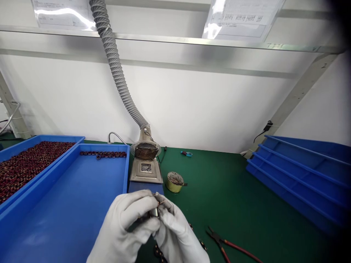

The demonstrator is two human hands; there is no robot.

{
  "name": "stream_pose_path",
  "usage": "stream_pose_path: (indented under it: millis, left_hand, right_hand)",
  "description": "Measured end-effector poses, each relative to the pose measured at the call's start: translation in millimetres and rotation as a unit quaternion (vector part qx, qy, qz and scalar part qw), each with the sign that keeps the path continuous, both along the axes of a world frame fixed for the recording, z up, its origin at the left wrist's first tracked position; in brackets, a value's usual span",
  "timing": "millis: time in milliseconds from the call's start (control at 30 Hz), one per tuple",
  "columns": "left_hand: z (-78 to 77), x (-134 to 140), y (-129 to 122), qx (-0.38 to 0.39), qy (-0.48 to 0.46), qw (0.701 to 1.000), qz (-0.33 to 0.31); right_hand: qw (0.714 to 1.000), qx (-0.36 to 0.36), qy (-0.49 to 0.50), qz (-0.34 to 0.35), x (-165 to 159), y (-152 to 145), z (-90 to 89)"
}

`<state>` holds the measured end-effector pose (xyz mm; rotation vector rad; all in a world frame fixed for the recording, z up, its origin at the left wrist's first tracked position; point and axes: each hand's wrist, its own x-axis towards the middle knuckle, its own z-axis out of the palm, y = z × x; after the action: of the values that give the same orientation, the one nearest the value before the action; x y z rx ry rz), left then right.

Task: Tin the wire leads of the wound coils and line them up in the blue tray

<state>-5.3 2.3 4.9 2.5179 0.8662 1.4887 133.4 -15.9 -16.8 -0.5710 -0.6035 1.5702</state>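
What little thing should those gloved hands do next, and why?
Maybe turn the small shiny part slightly, with the left hand holding it and the right hand guiding. Both hands are close around it and their fingers cover most of it, so a gentle turn could bring its hidden side into view.

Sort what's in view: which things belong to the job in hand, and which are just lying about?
Belongs:
small metallic part, between left hand and right hand
likely the row of dark parts in the blue tray

Seemingly lying about:
red-handled pliers
small blue tool
stacked blue trays
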Motion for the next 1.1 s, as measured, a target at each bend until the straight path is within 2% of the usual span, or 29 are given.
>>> stream_pose_path:
  millis: [67,133,233,300,333,433,500,600,700,800,900,933,1000,1067,1100]
  left_hand:
    - [0.5,-2,3,-0.008,-0.04,0.999,-0.034]
    - [-1.1,-3,5,-0.041,-0.119,0.991,-0.049]
    - [-5.0,-5,7,-0.155,-0.273,0.949,-0.034]
    - [-5.6,-7,6,-0.198,-0.318,0.927,-0.01]
    - [-4.8,-8,4,-0.198,-0.298,0.934,-0.004]
    - [0.6,-7,-2,-0.146,-0.132,0.98,-0.001]
    - [3.5,-4,-4,-0.108,-0.078,0.991,-0.001]
    - [1.9,-1,-2,-0.094,-0.096,0.99,-0.035]
    - [-4.8,-1,3,-0.126,-0.165,0.975,-0.073]
    - [-9.1,-4,6,-0.194,-0.289,0.933,-0.089]
    - [-5.5,-9,6,-0.226,-0.407,0.88,-0.094]
    - [-2.8,-11,5,-0.231,-0.407,0.88,-0.086]
    - [2.7,-11,4,-0.248,-0.326,0.909,-0.077]
    - [5.0,-8,3,-0.258,-0.237,0.932,-0.094]
    - [4.2,-5,3,-0.255,-0.228,0.933,-0.108]
  right_hand:
    - [1.0,0.009,0.004,0.018,-1,3,0.7]
    - [0.998,0.017,0.012,0.051,-3,7,2.0]
    - [0.996,0.022,0.018,0.087,-5,8,5.6]
    - [0.993,0.016,0.04,0.106,-6,5,8.9]
    - [0.992,0.014,0.059,0.113,-6,3,10.6]
    - [0.989,0.022,0.1,0.109,-6,-5,13.4]
    - [0.991,0.028,0.084,0.101,-5,-7,11.8]
    - [0.993,0.025,0.022,0.114,-2,-2,3.1]
    - [0.992,0.027,-0.018,0.124,3,15,-9.0]
    - [0.985,0.023,-0.029,0.166,7,32,-19.3]
    - [0.981,0.022,-0.024,0.191,6,41,-26.7]
    - [0.982,0.024,-0.017,0.184,6,42,-28.5]
    - [0.985,0.029,-0.007,0.172,4,43,-30.5]
    - [0.985,0.029,-0.006,0.168,3,43,-30.3]
    - [0.985,0.028,-0.009,0.171,3,43,-29.7]
